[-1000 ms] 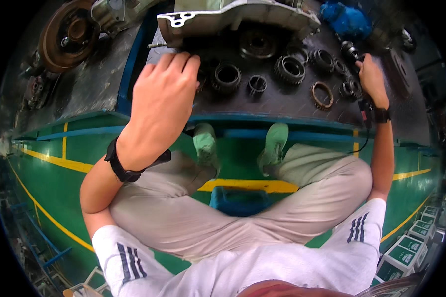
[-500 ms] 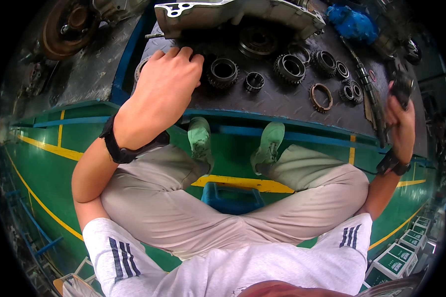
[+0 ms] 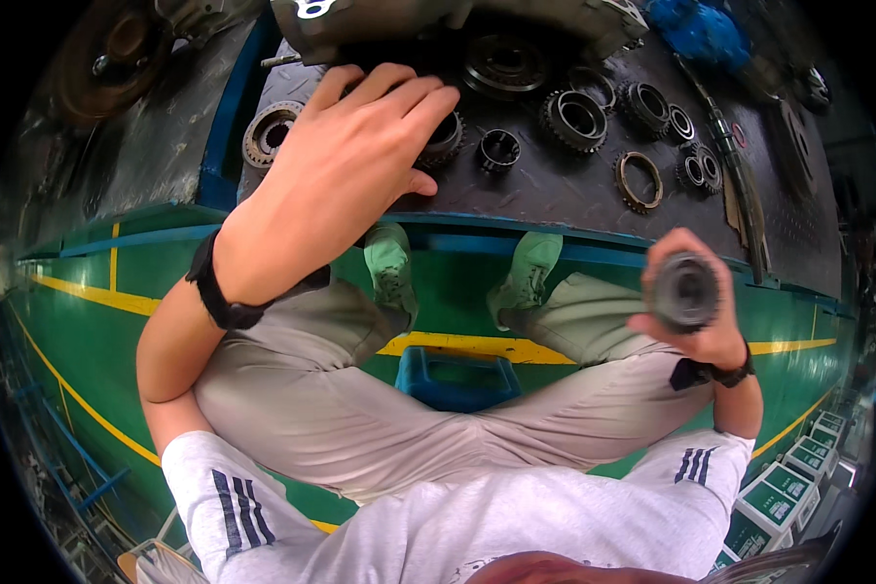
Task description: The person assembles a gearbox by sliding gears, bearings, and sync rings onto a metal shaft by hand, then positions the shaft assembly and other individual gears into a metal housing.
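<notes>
The right hand [image 3: 696, 316] is gripping a dark cylindrical metal part [image 3: 684, 290], holding it up above the right knee, clear of the surface [image 3: 555, 190]. The left hand [image 3: 346, 170] is lying open, fingers spread, over a toothed gear ring [image 3: 443, 138] among other gears [image 3: 574, 117] on the surface.

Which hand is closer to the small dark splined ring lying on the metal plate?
Left. The left hand rests on the plate just beside the small splined ring; the right hand holds a dark cylinder off the plate.
</notes>
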Motion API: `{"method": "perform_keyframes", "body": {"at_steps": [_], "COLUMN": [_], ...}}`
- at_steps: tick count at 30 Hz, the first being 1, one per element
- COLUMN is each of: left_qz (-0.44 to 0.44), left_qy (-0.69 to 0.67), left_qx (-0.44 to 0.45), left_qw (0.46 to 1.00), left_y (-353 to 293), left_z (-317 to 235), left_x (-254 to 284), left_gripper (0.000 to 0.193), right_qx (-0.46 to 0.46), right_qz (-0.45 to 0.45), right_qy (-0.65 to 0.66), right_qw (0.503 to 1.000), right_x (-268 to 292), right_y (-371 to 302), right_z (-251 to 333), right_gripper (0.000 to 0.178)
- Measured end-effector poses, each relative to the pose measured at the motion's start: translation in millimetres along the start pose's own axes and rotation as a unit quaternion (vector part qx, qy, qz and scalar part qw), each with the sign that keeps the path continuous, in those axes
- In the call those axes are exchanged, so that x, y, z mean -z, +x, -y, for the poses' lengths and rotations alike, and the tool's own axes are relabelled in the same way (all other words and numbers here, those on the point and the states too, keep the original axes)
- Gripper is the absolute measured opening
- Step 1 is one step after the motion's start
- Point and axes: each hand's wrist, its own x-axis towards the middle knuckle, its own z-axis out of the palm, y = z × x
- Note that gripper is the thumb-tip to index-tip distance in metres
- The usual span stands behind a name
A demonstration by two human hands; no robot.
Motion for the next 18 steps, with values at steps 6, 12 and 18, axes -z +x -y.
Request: {"method": "perform_keyframes", "body": {"at_steps": [6, 12, 18], "left_qz": [0.003, -0.06, -0.006], "left_qy": [0.031, -0.21, -0.354], "left_qx": [-0.039, -0.053, -0.091], "left_qw": [0.999, 0.974, 0.931], "left_y": [12, 27, 36], "left_z": [-1, -50, -77], "left_x": [1, 35, 26], "left_gripper": [0.063, 0.072, 0.074], "right_qx": [0.027, 0.031, 0.067], "right_qz": [0.113, 0.106, 0.085], "right_qy": [0.031, 0.079, 0.12], "right_qw": [0.993, 0.991, 0.987], "right_x": [-38, -52, -56], "right_y": [21, 25, 25], "right_z": [-16, -4, 1], "right_gripper": [0.05, 0.047, 0.061]}}
